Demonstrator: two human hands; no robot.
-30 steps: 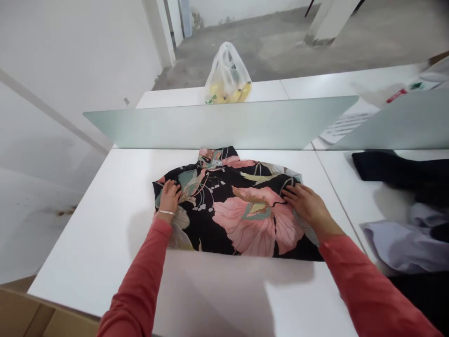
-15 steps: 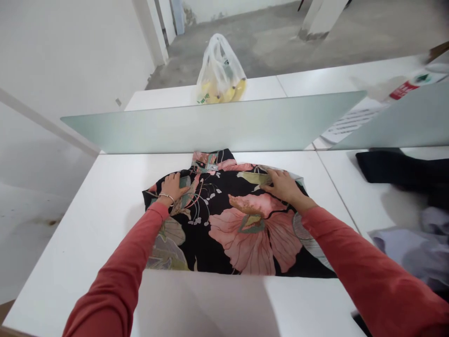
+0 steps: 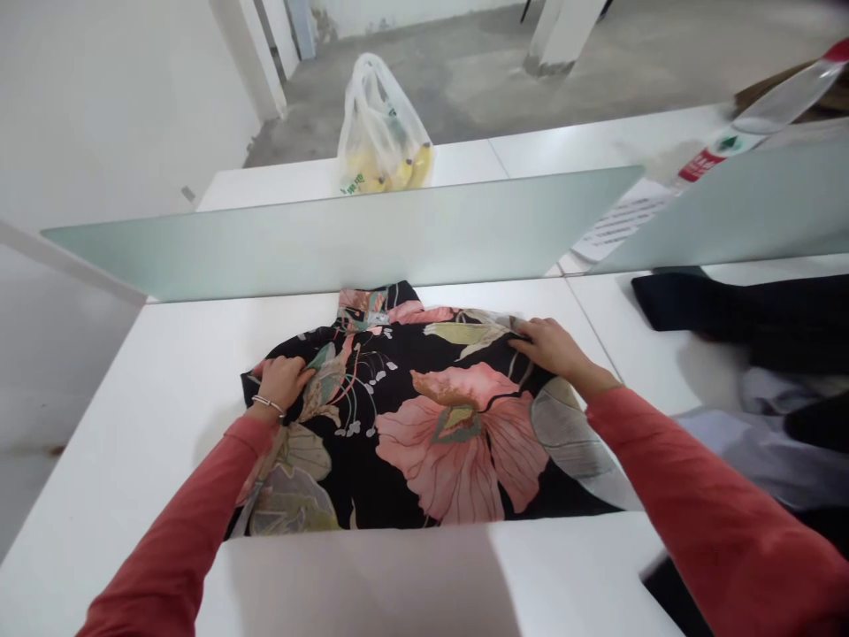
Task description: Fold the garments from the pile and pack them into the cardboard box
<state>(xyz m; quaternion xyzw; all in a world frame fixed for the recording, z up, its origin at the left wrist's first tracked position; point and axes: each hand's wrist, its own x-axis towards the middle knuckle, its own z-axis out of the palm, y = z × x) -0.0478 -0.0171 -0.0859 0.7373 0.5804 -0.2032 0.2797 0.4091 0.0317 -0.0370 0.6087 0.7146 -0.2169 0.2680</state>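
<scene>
Nearest, 2 red sleeves reach in over the white counter [image 3: 159, 407], the right sleeve partly covering a dark cloth [image 3: 673, 591]. Between them a floral garment [image 3: 457, 433] lies spread flat, collar pointing away. The left hand [image 3: 284, 382], with a bracelet [image 3: 269, 404] at its wrist, rests bent-fingered on 1 shoulder; the right hand [image 3: 552, 347] touches the other, thumb apart from fingers. Whether either pinches fabric, I cannot tell. To the right, past a seam, sit pale cloth [image 3: 722, 442] and dark clothing [image 3: 669, 301]. Just beyond the collar, a frosted panel [image 3: 318, 243] blocks the way. Behind it stand a plastic bag [image 3: 378, 133] of bananas [image 3: 417, 168] and, rightward, a printed sheet [image 3: 620, 226] and a tilted bottle [image 3: 789, 106]. Farthest is a pillar [image 3: 563, 35].
</scene>
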